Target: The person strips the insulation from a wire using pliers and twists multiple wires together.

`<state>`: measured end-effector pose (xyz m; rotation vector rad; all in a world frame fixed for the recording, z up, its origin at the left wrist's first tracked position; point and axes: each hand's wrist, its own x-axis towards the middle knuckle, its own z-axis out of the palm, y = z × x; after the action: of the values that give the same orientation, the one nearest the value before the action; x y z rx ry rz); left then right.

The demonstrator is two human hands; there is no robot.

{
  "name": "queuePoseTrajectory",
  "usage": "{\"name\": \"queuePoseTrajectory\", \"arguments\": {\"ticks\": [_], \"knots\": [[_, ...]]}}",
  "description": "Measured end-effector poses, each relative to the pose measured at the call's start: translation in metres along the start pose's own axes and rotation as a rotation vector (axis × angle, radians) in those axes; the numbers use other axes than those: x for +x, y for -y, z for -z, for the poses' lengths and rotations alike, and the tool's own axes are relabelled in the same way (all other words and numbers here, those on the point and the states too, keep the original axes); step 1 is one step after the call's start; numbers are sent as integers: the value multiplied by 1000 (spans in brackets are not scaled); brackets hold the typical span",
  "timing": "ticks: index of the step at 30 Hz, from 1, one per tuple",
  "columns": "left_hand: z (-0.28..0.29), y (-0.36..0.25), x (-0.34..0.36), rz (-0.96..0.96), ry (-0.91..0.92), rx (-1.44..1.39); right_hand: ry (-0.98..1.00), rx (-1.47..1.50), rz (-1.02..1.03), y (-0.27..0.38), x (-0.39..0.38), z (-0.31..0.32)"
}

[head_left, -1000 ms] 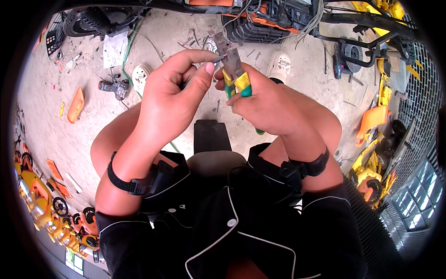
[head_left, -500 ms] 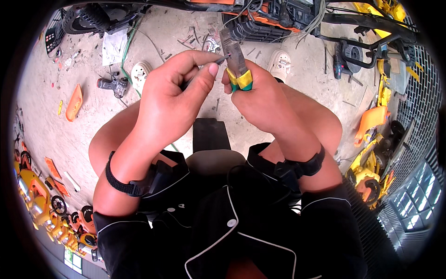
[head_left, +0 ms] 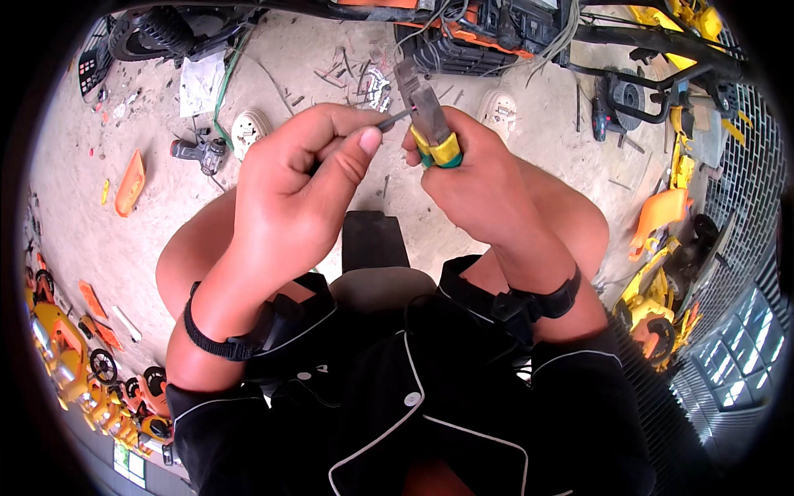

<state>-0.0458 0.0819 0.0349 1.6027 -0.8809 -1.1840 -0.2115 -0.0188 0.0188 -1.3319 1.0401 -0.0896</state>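
Observation:
Between the thumb and forefinger of my left hand (head_left: 294, 186) is pinched a thin dark grey cable (head_left: 395, 120). Its end, with a small pinkish bit showing, reaches the jaws of a pair of pliers (head_left: 426, 107). My right hand (head_left: 475, 178) is closed around the pliers' yellow and green handles, most of which the palm hides. The metal jaws point up and away from me, slightly leftward. Whether they bite on the cable, I cannot tell.
Cable scraps (head_left: 351, 70) litter the concrete floor beyond my hands. A cordless drill (head_left: 198, 153) and an orange curved panel (head_left: 131, 183) lie left. Ahead stands a machine frame (head_left: 463, 54) with loose cables. Yellow and orange parts (head_left: 662, 219) are piled right, and yellow vehicles (head_left: 66, 347) stand far left.
The pliers and my right hand have shifted a little right and toward me. My left hand has moved slightly left, and more of the cable shows between the hands.

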Motion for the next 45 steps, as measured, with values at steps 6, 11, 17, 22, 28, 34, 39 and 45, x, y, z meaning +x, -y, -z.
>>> {"name": "queuePoseTrajectory", "arguments": {"ticks": [6,11,17,22,28,34,39,45], "knots": [[0,-2,-5,-4,0,-41,-14,-28,41,-2,-2,5],[2,-3,-9,22,31,-108,-78,-73,90,-4,-4,12],[6,-6,-14,-20,53,-71,-141,-38,118,-9,-8,31],[11,-4,-16,-34,79,13,-136,-76,105,-14,-7,35],[24,2,-19,-104,106,77,-170,-15,81,-31,2,47],[66,30,-37,5,-207,-139,-711,225,89,-40,6,162],[70,48,-15,137,-233,-282,-686,-8,-11,-48,12,135],[41,16,23,269,-344,-237,-299,48,-59,-27,13,64]]}}
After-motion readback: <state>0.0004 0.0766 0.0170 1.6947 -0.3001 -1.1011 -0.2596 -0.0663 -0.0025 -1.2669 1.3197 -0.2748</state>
